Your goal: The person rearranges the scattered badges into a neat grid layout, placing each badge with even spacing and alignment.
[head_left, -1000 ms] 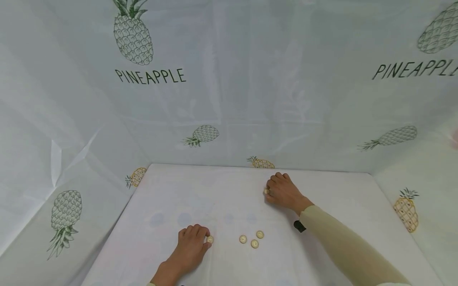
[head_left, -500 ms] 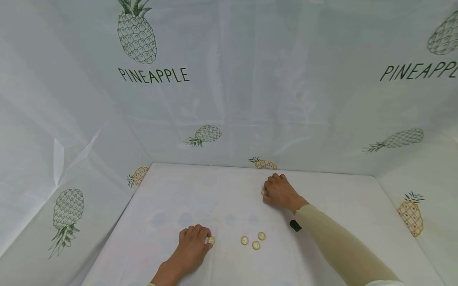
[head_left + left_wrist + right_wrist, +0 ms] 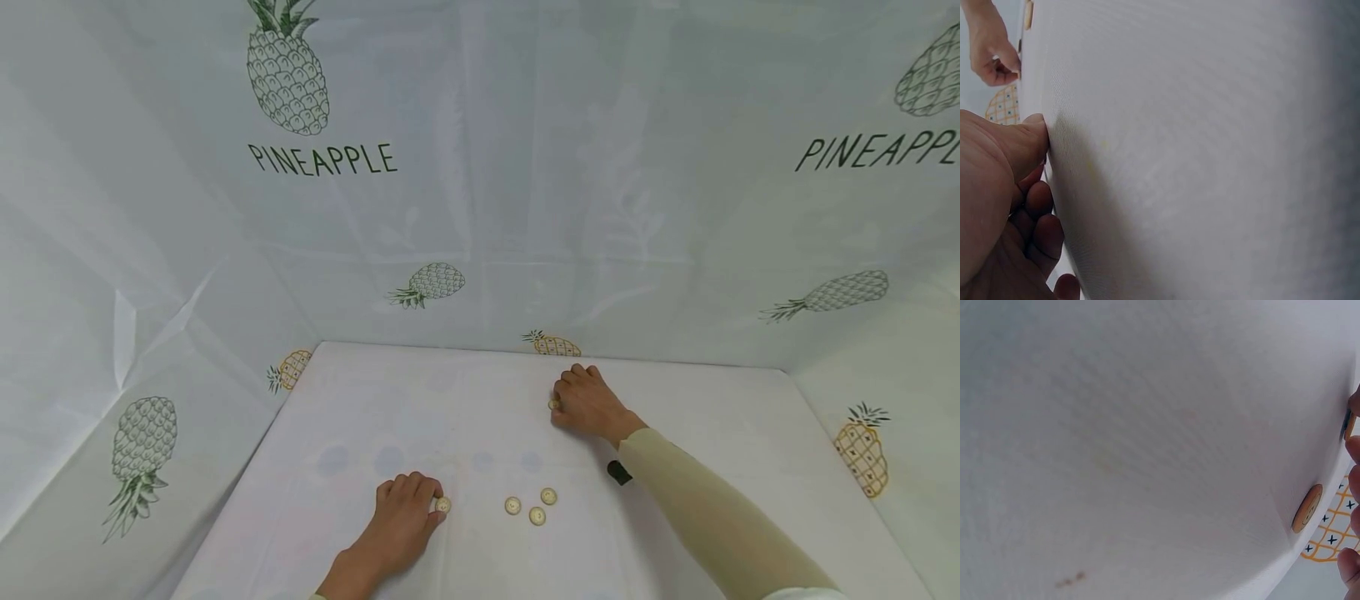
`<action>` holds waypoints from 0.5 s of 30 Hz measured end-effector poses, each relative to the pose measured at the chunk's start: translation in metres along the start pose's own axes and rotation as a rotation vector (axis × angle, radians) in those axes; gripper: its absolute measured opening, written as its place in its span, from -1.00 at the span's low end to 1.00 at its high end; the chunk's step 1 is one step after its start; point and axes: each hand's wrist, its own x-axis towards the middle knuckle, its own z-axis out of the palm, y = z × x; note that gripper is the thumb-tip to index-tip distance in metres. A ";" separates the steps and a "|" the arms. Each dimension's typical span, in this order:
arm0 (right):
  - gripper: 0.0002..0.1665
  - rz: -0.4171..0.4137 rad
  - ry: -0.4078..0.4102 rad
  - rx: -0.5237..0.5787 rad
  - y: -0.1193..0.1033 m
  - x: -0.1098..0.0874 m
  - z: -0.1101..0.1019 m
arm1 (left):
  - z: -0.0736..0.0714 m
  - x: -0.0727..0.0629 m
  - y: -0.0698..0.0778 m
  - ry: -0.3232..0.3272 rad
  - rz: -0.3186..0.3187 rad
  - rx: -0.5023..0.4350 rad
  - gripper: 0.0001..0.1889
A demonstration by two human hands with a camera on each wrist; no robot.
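Observation:
In the head view, my left hand (image 3: 405,521) rests low on the white table, thumb and index finger around a small round wooden disc (image 3: 443,505). Farther back, my right hand (image 3: 587,404) pinches another wooden disc (image 3: 554,404), partly covered by its fingers. Between the hands lie three more: a left disc (image 3: 512,506), a front disc (image 3: 537,516) and a back disc (image 3: 548,497), all with small dark marks too fine to read. The right wrist view has a disc (image 3: 1349,425) between the fingertips and a loose disc (image 3: 1307,508) nearby. The left thumb (image 3: 1029,140) hides its disc in the left wrist view.
A white cloth covers the table (image 3: 360,392). Behind it and at both sides hang pale sheets (image 3: 570,208) printed with pineapples. A small black object (image 3: 619,472) shows below the right wrist.
Over the first half second my right hand shifts slightly left with its disc, and the head view shifts a little. My left hand and the three loose discs stay put.

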 end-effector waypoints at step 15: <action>-0.82 0.001 -0.008 0.003 0.001 0.001 0.004 | 0.000 -0.001 0.001 -0.016 -0.019 -0.013 -0.74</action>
